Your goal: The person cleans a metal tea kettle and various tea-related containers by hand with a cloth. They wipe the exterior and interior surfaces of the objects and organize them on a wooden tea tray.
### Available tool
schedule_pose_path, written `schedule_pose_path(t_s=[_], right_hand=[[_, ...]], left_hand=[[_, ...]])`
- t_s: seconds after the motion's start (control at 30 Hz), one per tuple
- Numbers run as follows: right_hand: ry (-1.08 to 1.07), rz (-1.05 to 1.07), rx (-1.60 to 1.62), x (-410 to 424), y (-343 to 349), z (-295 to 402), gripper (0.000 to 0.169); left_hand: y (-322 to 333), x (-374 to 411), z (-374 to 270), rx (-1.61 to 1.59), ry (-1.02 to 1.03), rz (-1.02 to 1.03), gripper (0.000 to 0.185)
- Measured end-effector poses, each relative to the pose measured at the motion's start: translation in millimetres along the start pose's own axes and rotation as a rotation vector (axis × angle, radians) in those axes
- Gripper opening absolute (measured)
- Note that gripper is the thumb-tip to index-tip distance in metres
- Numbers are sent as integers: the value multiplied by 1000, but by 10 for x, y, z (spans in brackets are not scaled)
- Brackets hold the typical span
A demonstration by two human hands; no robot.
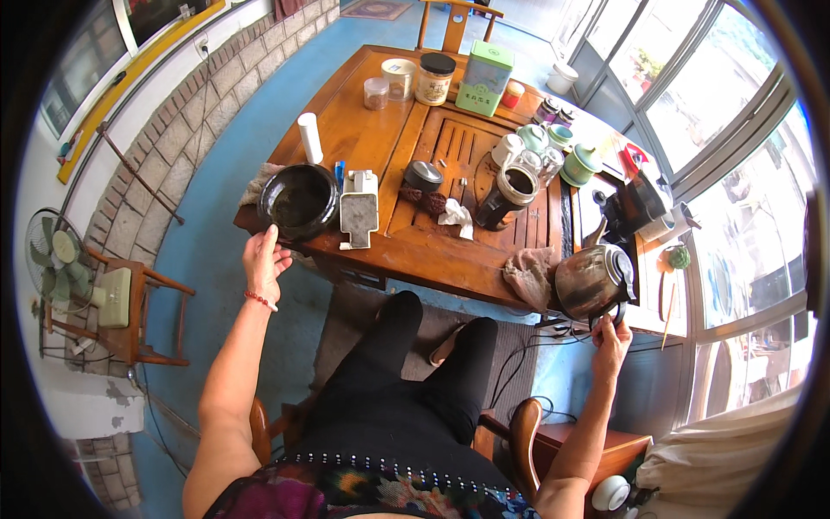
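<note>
My right hand (611,338) grips the black handle of a stained metal kettle (587,282) at the table's right front corner. A crumpled brown cloth (530,276) lies just left of the kettle. At the opposite corner, my left hand (264,263) has its thumb at the front rim of a dark glazed bowl (299,202); whether it grips the rim is not clear. A white and grey device (359,211) lies beside that bowl. Toward the middle are a round dark tin (423,176), a white crumpled tissue (457,218) and an open glass jar with dark contents (508,194).
Jars and a green tin box (485,78) stand at the far side of the wooden table (324,110). Cups and a pale green lidded pot (581,165) are at the right. A fan (61,259) stands on a chair at left; black cables (512,363) run near my feet.
</note>
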State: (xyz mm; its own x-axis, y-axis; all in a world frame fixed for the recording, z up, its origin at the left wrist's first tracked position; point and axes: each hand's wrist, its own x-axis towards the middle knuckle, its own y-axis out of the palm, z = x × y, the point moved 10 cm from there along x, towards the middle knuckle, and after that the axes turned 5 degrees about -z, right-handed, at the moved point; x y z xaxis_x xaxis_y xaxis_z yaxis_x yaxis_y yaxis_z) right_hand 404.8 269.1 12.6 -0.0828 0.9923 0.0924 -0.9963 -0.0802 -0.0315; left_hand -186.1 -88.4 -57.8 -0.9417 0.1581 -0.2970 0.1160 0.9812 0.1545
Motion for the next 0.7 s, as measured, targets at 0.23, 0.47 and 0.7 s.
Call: schedule_pose_path(t_s=[0.23,0.47,0.7], right_hand=[[-126,-96,-33,-245,24,386,19],[-199,102,-14,-713,582,825,21],[49,295,221,-1039,1644,591,11]], left_hand=[[66,-513,-70,70,440,98,29],[888,-1330,-364,210,890,358,26],[1362,-1346,-116,150,773,414,23]])
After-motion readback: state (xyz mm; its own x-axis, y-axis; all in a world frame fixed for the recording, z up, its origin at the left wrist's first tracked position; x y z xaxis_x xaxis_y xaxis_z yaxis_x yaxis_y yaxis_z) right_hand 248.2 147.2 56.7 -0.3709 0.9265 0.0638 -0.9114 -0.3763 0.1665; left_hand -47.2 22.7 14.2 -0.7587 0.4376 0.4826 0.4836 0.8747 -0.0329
